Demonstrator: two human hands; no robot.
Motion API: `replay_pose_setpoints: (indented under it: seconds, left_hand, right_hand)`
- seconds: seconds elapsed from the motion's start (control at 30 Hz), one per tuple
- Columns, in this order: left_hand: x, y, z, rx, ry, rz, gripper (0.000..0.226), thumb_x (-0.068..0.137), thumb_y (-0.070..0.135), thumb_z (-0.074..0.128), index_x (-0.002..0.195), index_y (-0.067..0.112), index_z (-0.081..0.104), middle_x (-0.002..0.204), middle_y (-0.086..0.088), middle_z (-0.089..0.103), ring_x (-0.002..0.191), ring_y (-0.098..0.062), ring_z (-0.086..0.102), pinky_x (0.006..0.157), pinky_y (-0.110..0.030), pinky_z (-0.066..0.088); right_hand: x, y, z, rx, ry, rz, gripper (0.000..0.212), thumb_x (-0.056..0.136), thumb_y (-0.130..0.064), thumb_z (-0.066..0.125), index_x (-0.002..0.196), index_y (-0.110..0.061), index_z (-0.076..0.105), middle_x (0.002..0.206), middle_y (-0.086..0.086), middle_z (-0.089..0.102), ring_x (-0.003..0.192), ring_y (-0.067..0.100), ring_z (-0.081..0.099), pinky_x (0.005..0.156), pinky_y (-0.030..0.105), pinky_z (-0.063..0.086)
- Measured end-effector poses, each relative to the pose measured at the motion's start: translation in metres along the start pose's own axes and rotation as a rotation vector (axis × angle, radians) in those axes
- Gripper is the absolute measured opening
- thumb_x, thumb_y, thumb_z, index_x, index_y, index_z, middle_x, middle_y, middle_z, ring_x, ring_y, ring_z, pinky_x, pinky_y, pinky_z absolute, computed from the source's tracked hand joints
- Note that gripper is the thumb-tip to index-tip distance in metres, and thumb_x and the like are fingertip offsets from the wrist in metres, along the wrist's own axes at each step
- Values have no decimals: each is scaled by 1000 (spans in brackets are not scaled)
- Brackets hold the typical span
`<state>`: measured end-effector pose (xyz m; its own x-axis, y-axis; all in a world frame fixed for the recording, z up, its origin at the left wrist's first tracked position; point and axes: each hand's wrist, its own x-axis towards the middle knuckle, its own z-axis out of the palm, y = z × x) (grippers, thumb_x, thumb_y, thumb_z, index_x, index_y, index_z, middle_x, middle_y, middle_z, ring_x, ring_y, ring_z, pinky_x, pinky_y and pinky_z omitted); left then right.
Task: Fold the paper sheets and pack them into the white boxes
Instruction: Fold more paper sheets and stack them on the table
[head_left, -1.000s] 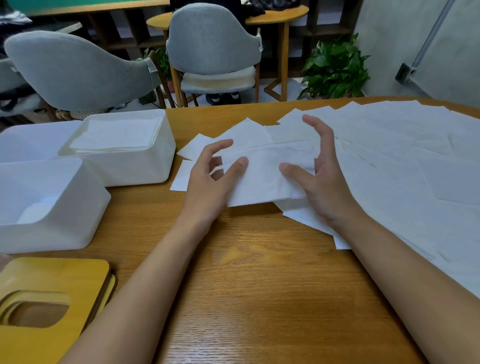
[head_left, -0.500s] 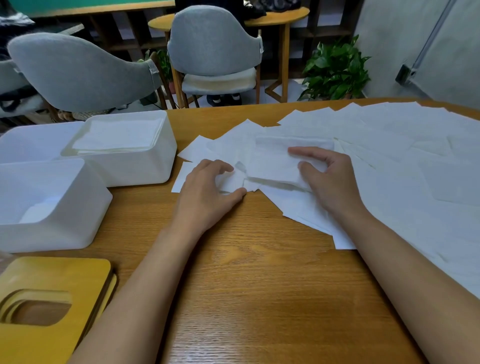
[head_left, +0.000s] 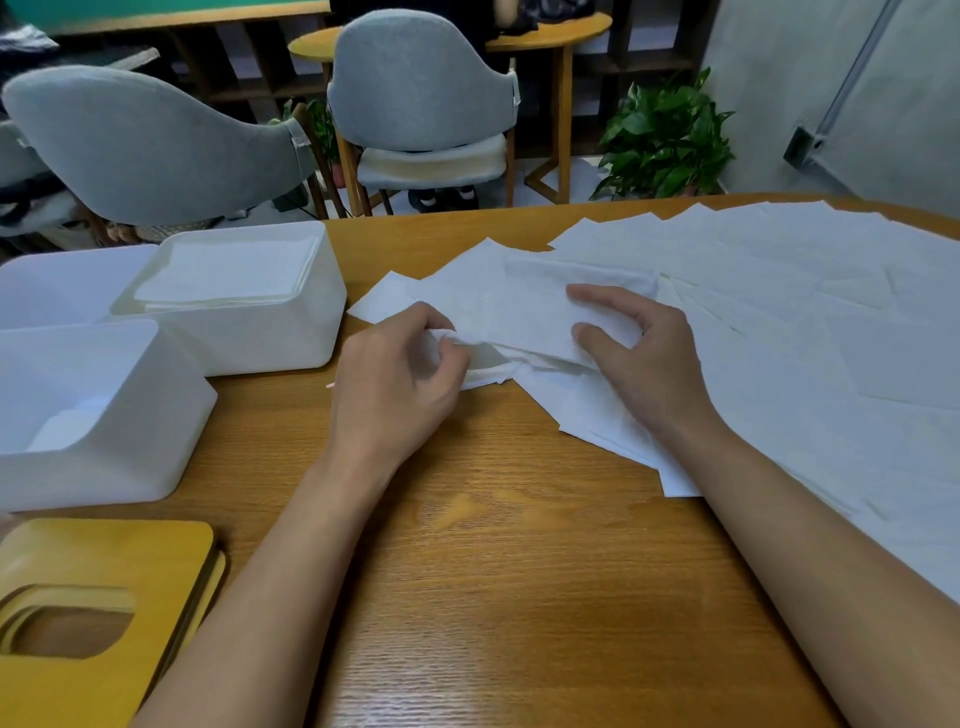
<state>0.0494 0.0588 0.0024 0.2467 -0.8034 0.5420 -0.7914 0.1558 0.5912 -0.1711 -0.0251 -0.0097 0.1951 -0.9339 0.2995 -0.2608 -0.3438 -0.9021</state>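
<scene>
Near the middle of the frame, the left hand (head_left: 400, 384) has its fingers curled in and pinches the crumpled left end of a paper sheet (head_left: 519, 312), which lies across the wooden surface (head_left: 519, 571). The right hand (head_left: 644, 364) rests on the same sheet's right part: forefinger and thumb reach leftward, spread apart, both lying on top of the paper (the other fingers are bent, and whether they catch any paper cannot be told). The sheet's near edge stands slightly off the layers beneath, between the two hands.

To the right and upper right, the loose sheets (head_left: 805, 322) are fanned out overlapping, covering that side of the surface to the frame's edge.

At the left stand three white boxes. The far box (head_left: 260, 338), just beside the left hand's sheet, holds a flat stack of folded sheets (head_left: 228, 275) up near its rim. The near box (head_left: 104, 467), lower left, touches it or nearly so; something pale lies at its bottom (too dim to name). The third box (head_left: 62, 280) shows at the left edge behind them.

In the lower left corner lie yellow wooden lids (head_left: 104, 561), stacked, with a rounded slot cut through.

Beyond the surface, at the top of the frame, stand two grey chairs (head_left: 421, 83), a round table (head_left: 550, 31) and a green plant (head_left: 665, 140).
</scene>
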Motion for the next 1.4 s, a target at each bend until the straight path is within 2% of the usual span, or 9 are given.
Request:
replay_pose_setpoints:
  seconds: [0.2,0.37,0.5,0.67,0.9,1.13,1.2,1.3,1.4]
  left_hand:
    - [-3,9,-3,-181,-226,91,25,94,13,76,117,21,74,102,11,74,102,-10,69,86,-27,53]
    - [-1,13,-7,-397,-250,-33,53,84,24,88,133,24,67,100,1,75,100,-20,73,92,-37,60]
    - [2,12,-8,-378,-171,-95,52,79,31,91,126,26,71,99,6,75,101,-11,71,94,-26,56]
    - [8,6,-9,-460,-81,-233,37,90,15,82,123,25,71,95,4,78,96,-3,70,84,-16,51]
    - [6,10,-9,-466,-110,-237,38,88,21,85,122,27,71,91,8,80,77,1,64,65,-19,41]
    - [5,9,-4,-474,-92,-247,36,87,22,86,120,24,72,91,7,80,77,2,65,66,-21,43]
    - [4,7,0,-456,-79,-242,34,88,23,85,119,24,72,96,7,79,88,1,68,70,-21,45]
    - [3,9,3,-373,-69,-262,37,91,35,81,126,33,68,125,17,65,115,3,60,84,-14,47]
    - [4,13,2,-517,-189,-408,42,93,38,77,133,38,64,118,22,66,109,12,61,76,-4,47]
  right_hand:
    - [-10,-9,3,-27,-235,-144,45,86,-26,78,131,-29,73,131,-16,71,127,1,61,109,31,50]
    - [-13,-10,11,-56,-232,-112,20,89,-27,83,107,-36,80,103,-18,78,105,2,69,92,22,51]
    - [-8,-12,9,86,-135,2,8,91,-23,81,97,-28,81,99,-17,78,100,-4,69,88,11,49]
    - [-2,-11,1,208,-87,164,8,92,-23,78,100,-23,81,108,-8,78,108,10,69,94,26,52]
    - [-10,-19,5,108,-310,-37,45,96,-18,74,136,-38,63,136,-18,61,124,-6,54,100,9,41]
    - [-12,-19,10,67,-303,-70,66,99,-21,71,152,-46,40,158,-24,38,149,7,35,124,49,34]
    - [-12,-22,9,79,-279,-90,68,100,-17,70,153,-41,37,157,-23,38,146,5,39,121,46,39]
    - [-13,-26,7,136,-252,-96,67,99,-9,69,153,-32,37,148,-24,43,128,-11,49,100,15,48]
    - [-11,-26,5,228,-222,-73,65,99,-8,69,150,-31,37,146,-15,48,125,3,59,93,20,54]
